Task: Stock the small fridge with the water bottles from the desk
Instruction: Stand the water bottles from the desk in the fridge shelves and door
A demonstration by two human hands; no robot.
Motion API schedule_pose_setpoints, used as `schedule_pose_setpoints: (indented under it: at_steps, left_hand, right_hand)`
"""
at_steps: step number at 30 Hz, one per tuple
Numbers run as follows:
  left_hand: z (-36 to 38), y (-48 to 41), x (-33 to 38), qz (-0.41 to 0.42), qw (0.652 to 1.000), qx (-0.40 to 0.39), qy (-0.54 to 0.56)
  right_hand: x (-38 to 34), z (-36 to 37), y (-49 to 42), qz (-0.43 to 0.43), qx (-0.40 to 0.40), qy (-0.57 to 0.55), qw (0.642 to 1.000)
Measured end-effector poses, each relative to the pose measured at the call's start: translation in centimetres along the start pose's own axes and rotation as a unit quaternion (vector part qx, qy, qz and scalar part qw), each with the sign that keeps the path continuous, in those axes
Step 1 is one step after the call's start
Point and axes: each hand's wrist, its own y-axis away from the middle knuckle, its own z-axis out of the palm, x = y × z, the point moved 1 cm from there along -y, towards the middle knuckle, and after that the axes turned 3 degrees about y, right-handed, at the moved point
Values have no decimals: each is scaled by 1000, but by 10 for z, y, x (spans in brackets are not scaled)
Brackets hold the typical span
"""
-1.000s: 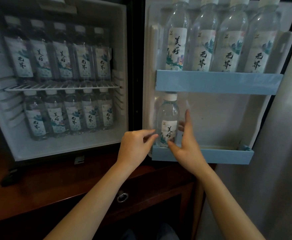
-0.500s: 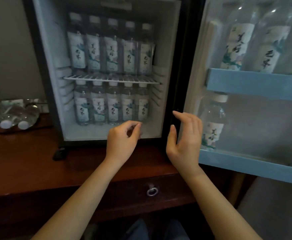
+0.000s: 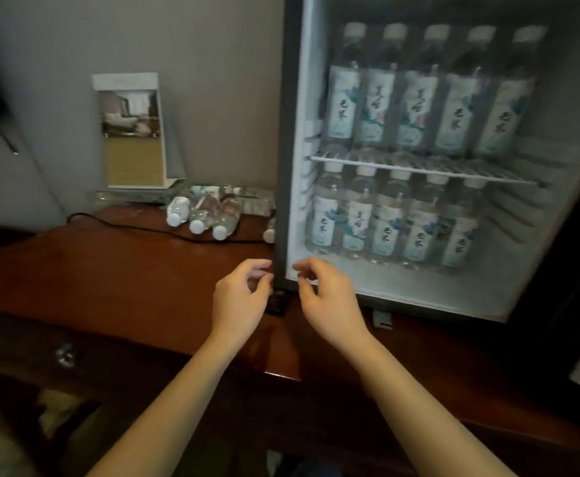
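Across the right half of the frame stands the small fridge, its door swung out of view so the cabinet is open for loading. It sits on the dark wooden desk that fills the lower left. Inside, an upper row of bottles and a lower row of bottles stand upright, caps up and labels forward, five across on each level, packed shoulder to shoulder to use the full width. A wire shelf divides the two rows. At upper left a folded card stand leans at the wall. Just below centre, the left hand and the right hand hang side by side over the fridge's lower left corner. The fingers of both are loosely curled and hold nothing, which looks like a reach for the next bottle. The loose water bottles lie on their sides at centre left, near the wall and just beside the fridge, with their caps towards the camera. One more bottle is partly hidden by the fridge edge. They are well apart from both hands, so I judge the next step is a reach up and to the left. A black cable runs across the desk in front of them and could snag a dragged bottle. A metal drawer pull shows at lower left.
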Motion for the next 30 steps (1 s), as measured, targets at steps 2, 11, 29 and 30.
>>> schedule_pose_setpoints:
  at_steps: [2,11,29,30]
  left_hand:
    - [-17,-14,-18,-11,999,10,-37]
    - [-46,-115,-89,-92,990,8,-107]
    - [-38,-170,-134,-45,985,-38,-165]
    - [-38,-170,-133,-43,984,-46,-169]
  right_hand:
    - [-9,26,-14,17,-49,-35,998]
    - [-16,120,-95,100,-199,-9,975]
    - [48,199,-213,437,9,83,896]
    - [48,199,-215,436,10,85,896]
